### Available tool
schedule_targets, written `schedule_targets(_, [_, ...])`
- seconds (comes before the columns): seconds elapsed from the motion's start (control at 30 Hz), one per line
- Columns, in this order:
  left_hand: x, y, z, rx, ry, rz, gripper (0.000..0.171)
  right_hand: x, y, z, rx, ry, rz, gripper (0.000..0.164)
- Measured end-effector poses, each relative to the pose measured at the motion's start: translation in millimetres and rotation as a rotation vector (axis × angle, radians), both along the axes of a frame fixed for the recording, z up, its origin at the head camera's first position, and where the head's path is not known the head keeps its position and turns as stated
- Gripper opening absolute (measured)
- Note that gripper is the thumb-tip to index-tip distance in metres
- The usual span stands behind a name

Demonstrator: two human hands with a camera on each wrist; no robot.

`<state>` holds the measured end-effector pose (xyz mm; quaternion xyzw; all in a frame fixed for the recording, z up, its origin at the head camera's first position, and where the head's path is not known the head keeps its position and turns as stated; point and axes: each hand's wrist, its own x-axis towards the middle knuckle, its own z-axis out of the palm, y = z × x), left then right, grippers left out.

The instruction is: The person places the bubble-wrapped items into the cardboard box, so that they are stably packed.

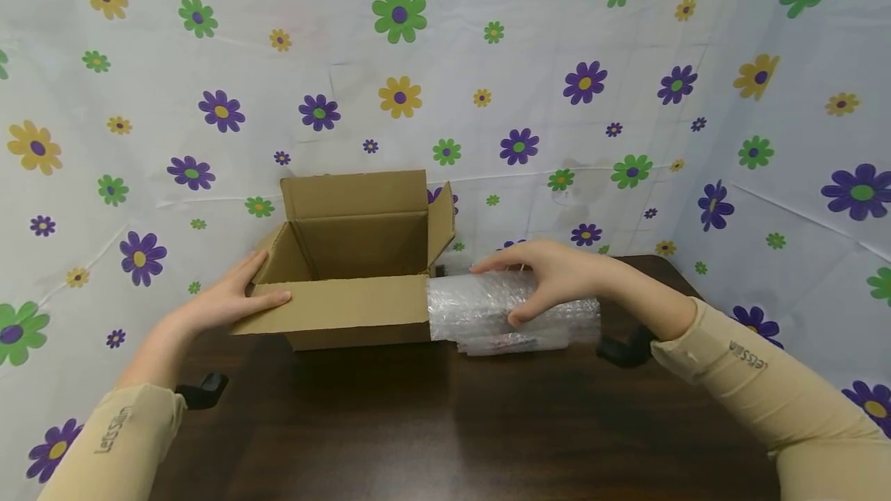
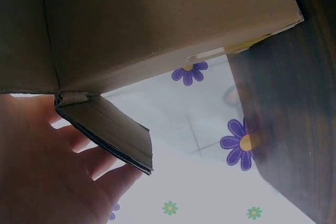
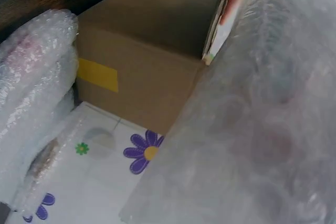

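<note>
An open cardboard box [image 1: 355, 311] stands on the table with its flaps spread. My left hand [image 1: 223, 300] rests on its left end, fingers along the side flap and thumb laid over the front flap; in the left wrist view the fingers [image 2: 121, 179] reach past a flap [image 2: 113, 129]. Just right of the box, my right hand [image 1: 557, 277] grips a bubble-wrapped bundle [image 1: 473, 300], thumb in front and fingers over the top. What the wrap contains is blurred. Lower down is another bubble-wrapped bundle [image 1: 515, 343], also in the right wrist view [image 3: 37, 72].
The dark wooden table [image 1: 418, 424] extends toward me. A white flower-printed cloth [image 1: 473, 52] hangs close behind the box. Yellow tape [image 3: 100, 74] marks the box's side. A black strap-like piece [image 1: 626, 348] juts from the right wrist, another [image 1: 203, 391] from the left.
</note>
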<state>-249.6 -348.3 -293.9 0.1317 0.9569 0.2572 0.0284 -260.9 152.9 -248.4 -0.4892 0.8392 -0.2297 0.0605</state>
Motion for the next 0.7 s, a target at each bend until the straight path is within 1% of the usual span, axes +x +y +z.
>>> schedule_targets(0.17, [-0.7,-1.3,-1.7,0.006,0.002,0.000,0.102,1.5,-12.4,12.7,-0.006,-0.018,0.030,0.070])
schedule_targets(0.37, [-0.2,-1.0,-1.1,0.005,0.003,-0.002,0.103,1.0,-26.8,22.3,-0.007,-0.031,0.069,0.069])
schedule_targets(0.57, [0.0,-0.6,-0.7,0.001,0.007,-0.009,0.102,-5.6,-43.8,35.8,-0.018,-0.006,0.120,0.069])
schedule_targets(0.63, [0.1,-0.5,-0.6,0.003,0.008,-0.011,0.102,-8.7,-49.6,41.5,-0.020,0.003,0.122,0.070])
schedule_targets(0.7, [0.2,-0.4,-0.2,0.003,0.008,-0.012,0.102,-12.5,-54.9,47.2,-0.018,0.007,0.107,0.070])
